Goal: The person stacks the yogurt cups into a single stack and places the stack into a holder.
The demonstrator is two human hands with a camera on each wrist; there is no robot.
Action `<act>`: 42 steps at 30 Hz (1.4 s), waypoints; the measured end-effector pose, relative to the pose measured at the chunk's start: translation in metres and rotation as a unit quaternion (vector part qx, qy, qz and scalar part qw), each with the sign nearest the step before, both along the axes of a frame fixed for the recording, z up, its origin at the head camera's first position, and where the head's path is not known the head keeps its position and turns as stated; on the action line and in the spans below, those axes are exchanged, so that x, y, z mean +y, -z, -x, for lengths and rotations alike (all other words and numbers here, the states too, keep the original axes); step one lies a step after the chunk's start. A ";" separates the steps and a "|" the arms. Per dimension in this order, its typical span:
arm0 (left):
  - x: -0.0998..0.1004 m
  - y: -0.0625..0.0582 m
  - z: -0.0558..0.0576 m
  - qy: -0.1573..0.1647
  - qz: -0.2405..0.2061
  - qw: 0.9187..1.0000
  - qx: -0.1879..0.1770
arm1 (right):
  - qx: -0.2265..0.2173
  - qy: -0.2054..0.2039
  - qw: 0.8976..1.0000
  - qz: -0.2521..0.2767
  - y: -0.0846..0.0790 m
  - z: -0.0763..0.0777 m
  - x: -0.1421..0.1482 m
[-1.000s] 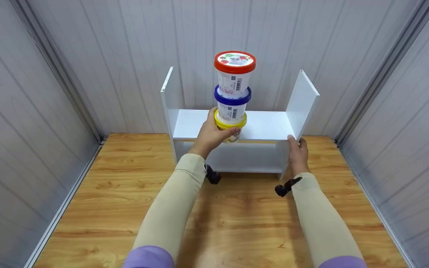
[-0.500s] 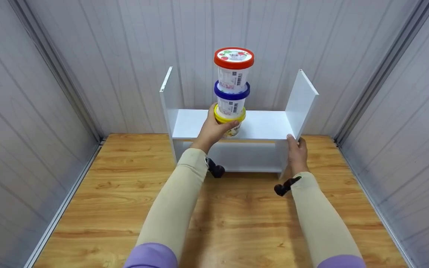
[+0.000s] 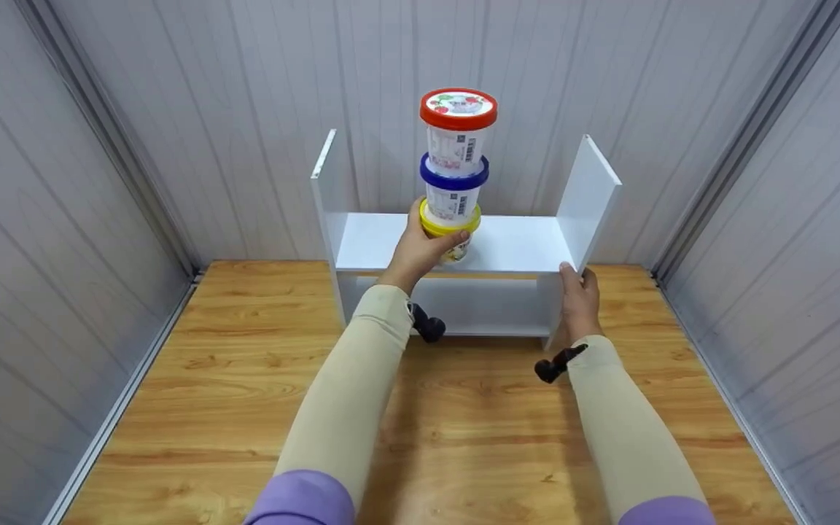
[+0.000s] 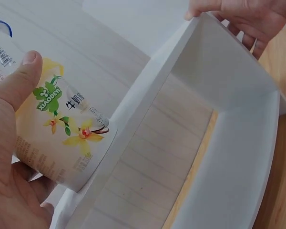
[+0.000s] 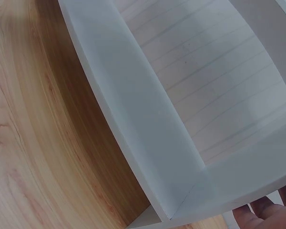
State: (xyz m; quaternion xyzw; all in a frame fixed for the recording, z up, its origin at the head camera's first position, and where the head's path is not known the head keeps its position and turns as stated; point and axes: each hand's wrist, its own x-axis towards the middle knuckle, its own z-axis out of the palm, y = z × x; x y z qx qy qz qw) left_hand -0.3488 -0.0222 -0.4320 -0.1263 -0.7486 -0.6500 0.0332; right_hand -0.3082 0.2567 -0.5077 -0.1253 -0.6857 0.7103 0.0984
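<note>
Three lidded paper tubs stand stacked in the head view: a red-lidded tub (image 3: 456, 146) on top, a blue-lidded tub (image 3: 453, 203) between, a yellow-lidded tub (image 3: 458, 254) lowest. My left hand (image 3: 417, 251) grips the yellow-lidded tub, thumb in front and fingers behind. Its base is at the front part of the white shelf's (image 3: 518, 244) upper board; whether it touches the board I cannot tell. My right hand (image 3: 580, 302) holds the shelf's right side panel near that board, thumb on the front edge, fingers outside, some showing in the right wrist view.
The shelf stands on a wood-grain surface (image 3: 245, 408), with a lower board (image 3: 482, 313) below and two upright side panels rising above the upper board. A pale panelled wall (image 3: 274, 87) is behind, with further walls at left and right.
My left hand has moved the whole tub stack a little forward and up in the head view, over the upper board. The right hand keeps its hold on the side panel.
</note>
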 end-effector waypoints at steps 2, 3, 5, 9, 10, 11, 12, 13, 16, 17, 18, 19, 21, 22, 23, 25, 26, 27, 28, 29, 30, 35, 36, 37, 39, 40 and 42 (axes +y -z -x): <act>0.000 0.000 0.000 0.000 -0.005 1.000 0.001 | -0.003 0.002 1.000 -0.002 0.004 0.004 0.002; 0.001 0.001 0.000 0.000 -0.007 1.000 0.001 | -0.002 0.003 1.000 -0.004 0.006 0.006 0.003; 0.002 0.001 0.001 -0.002 -0.010 1.000 -0.003 | 0.000 0.007 1.000 -0.009 0.009 0.009 0.005; 0.004 0.002 0.003 -0.013 -0.008 1.000 -0.009 | 0.004 0.011 1.000 -0.013 0.013 0.012 0.007; 0.005 0.003 0.003 -0.017 -0.005 1.000 -0.010 | 0.003 0.012 1.000 -0.014 0.014 0.012 0.007; 0.005 0.003 0.003 -0.020 -0.003 1.000 -0.010 | 0.001 0.012 1.000 -0.013 0.014 0.012 0.007; 0.005 0.003 0.004 -0.023 -0.001 1.000 -0.011 | 0.001 0.013 1.000 -0.011 0.014 0.012 0.006; 0.005 0.003 0.004 -0.026 0.003 1.000 -0.013 | -0.001 0.013 1.000 -0.008 0.015 0.012 0.006; 0.005 0.004 0.005 -0.031 0.010 0.999 -0.020 | -0.004 0.013 1.000 -0.005 0.015 0.011 0.005; 0.005 0.004 0.005 -0.031 0.012 0.999 -0.022 | -0.004 0.013 1.000 -0.004 0.015 0.011 0.005; 0.005 0.004 0.006 -0.032 0.014 0.999 -0.025 | -0.004 0.013 1.000 -0.004 0.015 0.010 0.004; 0.005 0.003 0.006 -0.033 0.016 0.999 -0.028 | -0.005 0.012 1.000 -0.006 0.015 0.010 0.004; 0.005 0.003 0.006 -0.036 0.021 0.999 -0.030 | -0.001 0.013 1.000 -0.013 0.014 0.010 0.004; 0.005 0.003 0.006 -0.037 0.023 0.999 -0.030 | 0.001 0.013 1.000 -0.016 0.014 0.009 0.004; 0.005 0.003 0.007 -0.039 0.026 0.998 -0.031 | 0.001 0.013 1.000 -0.019 0.014 0.009 0.004; 0.006 0.002 0.007 -0.044 0.033 0.998 -0.033 | 0.003 0.013 1.000 -0.022 0.013 0.010 0.004; 0.007 0.002 0.007 -0.047 0.035 0.998 -0.034 | 0.003 0.014 1.000 -0.023 0.013 0.010 0.004; 0.008 0.002 0.008 -0.050 0.038 0.997 -0.035 | 0.000 0.015 1.000 -0.022 0.013 0.010 0.004; 0.008 0.002 0.008 -0.052 0.041 0.997 -0.037 | -0.001 0.016 1.000 -0.022 0.013 0.010 0.004; 0.009 0.002 0.008 -0.055 0.043 0.997 -0.038 | -0.001 0.014 1.000 -0.020 0.013 0.010 0.004; 0.009 0.002 0.008 -0.057 0.044 0.997 -0.038 | 0.000 0.014 1.000 -0.018 0.013 0.009 0.004; 0.010 0.003 0.009 -0.071 0.054 0.995 -0.039 | 0.010 0.007 1.000 -0.001 0.013 0.008 0.001; 0.010 0.003 0.009 -0.075 0.056 0.995 -0.040 | 0.010 0.006 1.000 0.001 0.013 0.009 0.000; 0.009 0.003 0.009 -0.077 0.058 0.994 -0.042 | 0.010 0.005 1.000 0.001 0.013 0.009 0.000; 0.009 0.003 0.009 -0.081 0.058 0.994 -0.046 | 0.006 0.001 1.000 0.001 0.013 0.009 0.001; 0.008 0.003 0.009 -0.083 0.056 0.994 -0.049 | 0.003 0.000 1.000 -0.001 0.012 0.010 0.001; 0.007 0.003 0.008 -0.083 0.054 0.994 -0.054 | 0.000 -0.002 1.000 -0.014 0.012 0.010 0.003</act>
